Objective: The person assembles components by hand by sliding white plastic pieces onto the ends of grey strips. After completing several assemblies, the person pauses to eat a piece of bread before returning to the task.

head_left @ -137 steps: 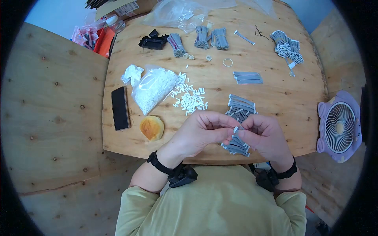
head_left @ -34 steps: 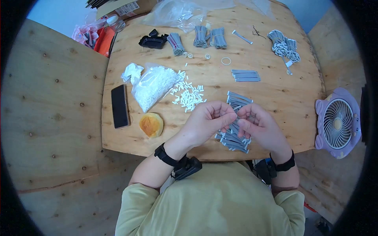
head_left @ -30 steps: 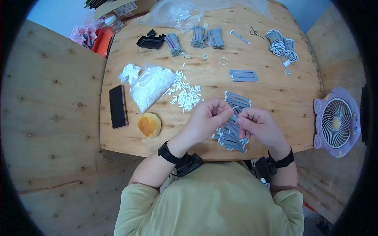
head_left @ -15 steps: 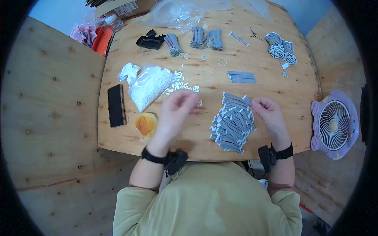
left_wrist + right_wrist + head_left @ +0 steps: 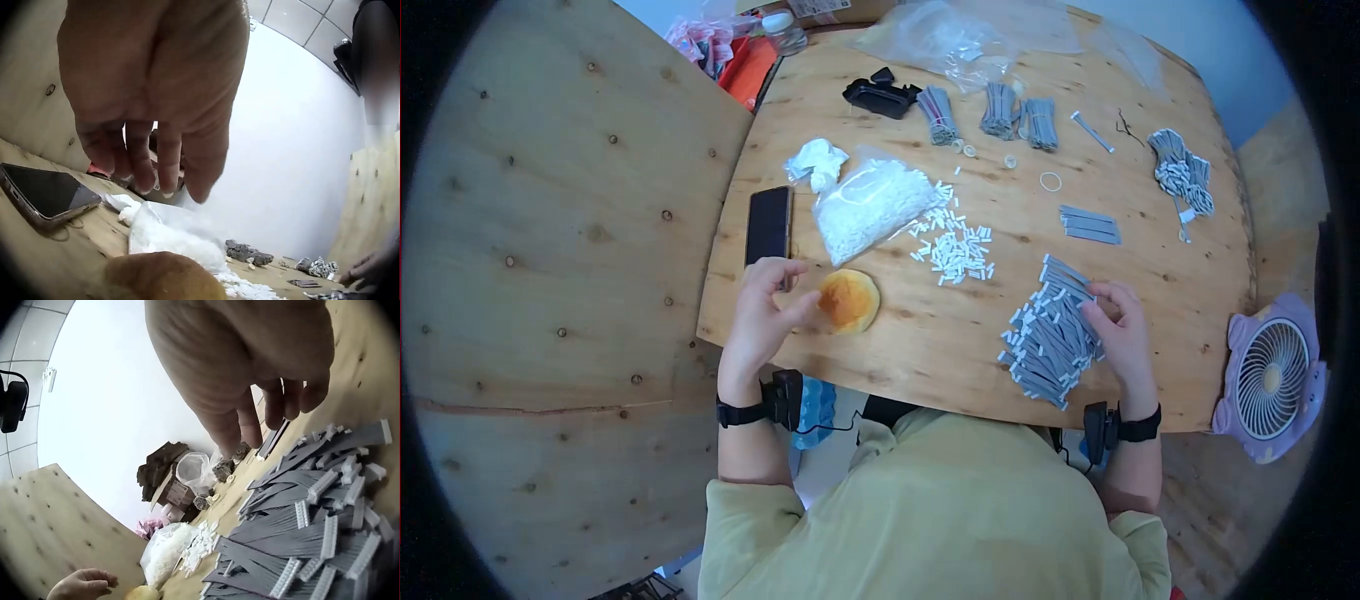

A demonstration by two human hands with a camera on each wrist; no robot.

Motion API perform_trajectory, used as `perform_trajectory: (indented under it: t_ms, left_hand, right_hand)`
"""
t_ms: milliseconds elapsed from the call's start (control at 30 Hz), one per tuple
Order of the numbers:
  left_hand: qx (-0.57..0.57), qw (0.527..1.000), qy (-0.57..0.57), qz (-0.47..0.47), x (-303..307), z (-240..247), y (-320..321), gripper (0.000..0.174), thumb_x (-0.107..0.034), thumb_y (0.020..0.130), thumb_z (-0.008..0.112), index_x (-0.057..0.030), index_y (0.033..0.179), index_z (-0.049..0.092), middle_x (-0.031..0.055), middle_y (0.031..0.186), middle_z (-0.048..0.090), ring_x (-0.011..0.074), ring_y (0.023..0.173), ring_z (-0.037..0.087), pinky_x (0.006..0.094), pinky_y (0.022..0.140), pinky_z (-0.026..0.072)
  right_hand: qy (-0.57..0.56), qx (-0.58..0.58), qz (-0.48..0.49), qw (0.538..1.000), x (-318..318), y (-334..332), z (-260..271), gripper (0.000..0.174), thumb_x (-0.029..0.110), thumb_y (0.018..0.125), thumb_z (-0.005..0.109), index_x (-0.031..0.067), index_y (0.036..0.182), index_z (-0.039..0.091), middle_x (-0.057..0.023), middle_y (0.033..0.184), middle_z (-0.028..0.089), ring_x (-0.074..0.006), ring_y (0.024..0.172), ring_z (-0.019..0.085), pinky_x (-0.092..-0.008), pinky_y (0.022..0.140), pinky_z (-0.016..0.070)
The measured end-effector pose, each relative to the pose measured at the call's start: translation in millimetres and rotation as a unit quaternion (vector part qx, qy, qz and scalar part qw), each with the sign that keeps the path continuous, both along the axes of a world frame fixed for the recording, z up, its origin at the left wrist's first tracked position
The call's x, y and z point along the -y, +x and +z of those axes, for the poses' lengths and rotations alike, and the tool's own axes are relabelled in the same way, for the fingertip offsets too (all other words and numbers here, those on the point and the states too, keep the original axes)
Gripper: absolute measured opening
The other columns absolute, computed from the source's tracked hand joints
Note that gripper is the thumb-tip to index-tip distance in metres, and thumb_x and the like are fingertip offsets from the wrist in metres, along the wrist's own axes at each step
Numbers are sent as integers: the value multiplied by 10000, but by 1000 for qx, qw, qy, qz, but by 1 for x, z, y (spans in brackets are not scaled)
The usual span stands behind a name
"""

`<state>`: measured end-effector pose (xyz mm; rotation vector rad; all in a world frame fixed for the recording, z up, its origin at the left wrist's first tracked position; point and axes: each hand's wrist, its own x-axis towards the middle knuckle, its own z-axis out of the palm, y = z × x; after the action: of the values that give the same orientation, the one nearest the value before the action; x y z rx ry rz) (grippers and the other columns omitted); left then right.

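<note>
My left hand [image 5: 766, 312] hovers between the phone [image 5: 769, 224] and the round bread bun [image 5: 848, 301], fingers loosely bent and apart, holding nothing. In the left wrist view its fingers [image 5: 167, 164] hang above the bun [image 5: 164, 276]. My right hand [image 5: 1122, 333] is at the right edge of the pile of grey ribbon cables with white connectors [image 5: 1055, 335]. The right wrist view shows its fingers [image 5: 275, 411] hanging relaxed over the cable pile [image 5: 300, 525], with no cable seen between them; whether they touch the pile is unclear.
White connectors [image 5: 960, 252] lie loose beside a clear bag of them [image 5: 873, 207]. Farther back are a black tray [image 5: 882, 97], bundled cables [image 5: 1000, 110], a ring [image 5: 1051, 181] and a row of cables [image 5: 1090, 225]. A purple fan [image 5: 1270, 379] stands at the right.
The hands have parted: my left hand has moved left from the cable pile to beside the bun, while my right has stayed by the pile. The head view has shifted, too.
</note>
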<state>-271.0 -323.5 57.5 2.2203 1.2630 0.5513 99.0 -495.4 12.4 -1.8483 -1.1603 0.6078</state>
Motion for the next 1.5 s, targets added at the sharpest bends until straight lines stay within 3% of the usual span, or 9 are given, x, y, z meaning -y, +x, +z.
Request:
perform_trajectory:
  t_ms: [167, 300, 733, 833, 967, 1067, 1133, 1200, 1500]
  left_hand:
    - [-40, 996, -46, -60, 8, -13, 0, 813, -194, 573, 745, -31, 1243, 315, 128, 1147, 417, 273, 1076, 362, 353, 919, 296]
    - [-137, 987, 15, -86, 20, -8, 25, 956, -261, 496, 768, -44, 1273, 255, 150, 1181, 361, 332, 1106, 311, 407, 940, 237]
    - [-316, 939, 41, -127, 2, -14, 51, 887, -279, 500, 747, -56, 1246, 321, 117, 965, 480, 278, 952, 429, 467, 808, 271]
    - [-272, 954, -20, -123, -6, -6, 46, 861, -265, 519, 737, -48, 1241, 320, 135, 962, 498, 287, 924, 471, 447, 805, 316]
    - [25, 959, -253, -121, -25, 8, 28, 708, -223, 669, 684, -7, 1230, 310, 110, 1049, 490, 205, 920, 525, 294, 729, 434]
    - [426, 760, -484, -82, -22, 12, 31, 656, -213, 728, 641, -33, 1257, 298, 101, 1110, 473, 191, 982, 508, 285, 783, 439]
    - [544, 632, -548, -59, -17, 11, 38, 620, -355, 777, 571, -101, 1276, 304, 104, 1212, 424, 263, 1103, 427, 436, 895, 378]
    - [584, 562, -584, -50, -16, 9, 49, 624, -442, 770, 544, -129, 1264, 327, 110, 1248, 399, 294, 1118, 410, 516, 907, 334]
    - [649, 383, -644, -127, 11, 25, 90, 703, -597, 724, 475, -154, 1253, 341, 144, 1264, 376, 355, 1137, 367, 543, 940, 273]
  right_hand:
    - [-8, -13, -38, 999, -3, -4, 16, 229, 89, 728, 611, 18, 941, 570, -47, 932, 479, -134, 838, 466, -226, 692, 364]
    - [-22, -61, -22, 998, -16, -23, 31, 223, 93, 727, 610, 30, 936, 569, -36, 927, 480, -127, 834, 460, -216, 675, 349]
    - [-7, -53, 15, 998, -25, -49, 41, 185, 87, 731, 606, 33, 904, 570, -48, 947, 481, -138, 877, 469, -238, 704, 366]
    - [-3, -49, 9, 999, -23, -47, 40, 174, 83, 734, 602, 32, 898, 574, -51, 955, 483, -133, 867, 470, -233, 694, 370]
    - [17, -47, 2, 999, -21, -45, 39, 163, 74, 736, 594, 33, 893, 578, -49, 950, 489, -122, 835, 474, -219, 668, 374]
    - [19, -71, -2, 997, -21, -43, 38, 155, 67, 736, 591, 28, 885, 578, -47, 942, 492, -113, 811, 476, -213, 652, 378]
    - [28, -87, -2, 996, -22, -44, 34, 151, 66, 735, 592, 24, 879, 577, -45, 940, 494, -107, 802, 475, -208, 642, 379]
    - [37, -93, 11, 995, -23, -44, 31, 143, 53, 745, 580, 20, 884, 569, -33, 942, 482, -90, 785, 469, -198, 636, 375]
    - [49, -108, -14, 993, -17, -47, 38, 107, 39, 736, 583, 18, 841, 582, -45, 924, 497, -90, 735, 472, -204, 608, 386]
